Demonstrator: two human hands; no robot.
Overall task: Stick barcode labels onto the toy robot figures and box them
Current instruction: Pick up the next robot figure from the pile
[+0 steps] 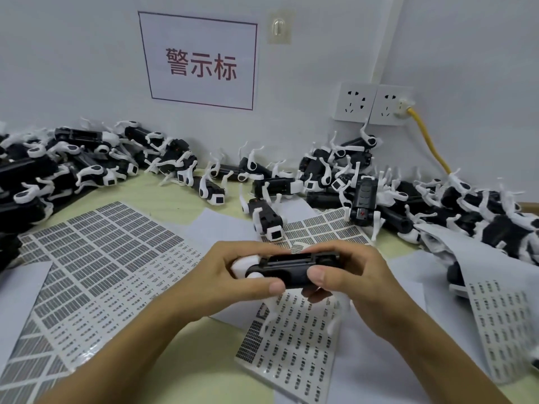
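Near edge: forearms coming in from the bottom, over a yellowish table (pixel 186 357) papered with label sheets.
Left hand (pixel 227 275): curled round the white head end of the toy robot figure (pixel 287 271), thumb along the near side. Looks like plain bracing, so the body can't twist.
Right hand (pixel 347 272): pinching the black tail end, thumb on the near side, fingers over the top. Looks like pressing a label down, but can't tell if one is already on.
Figure itself: held level just above the table, dark belly side up, white legs dangling under it. Probably turned that way because that's the flat face a barcode would go on.
Under the hands: small label sheet (pixel 294 342), right below the figure, so the next sticker is an easy reach.
Left of that: big label sheet (pixel 96 258), barcode rows up top and text rows lower, partly used by the look of it.
Right: another sheet (pixel 501 325), curling up at the edge.
Further back: loose robot (pixel 267 218) standing on a sheet, then the heaped pile of figures (pixel 73 167) along the wall, wrapping round to the right.
Wall: red-lettered sign (pixel 201 61), sockets (pixel 373 104), yellow cable (pixel 428 141) plugged in.
Box: none in view, so boxing seems not started.
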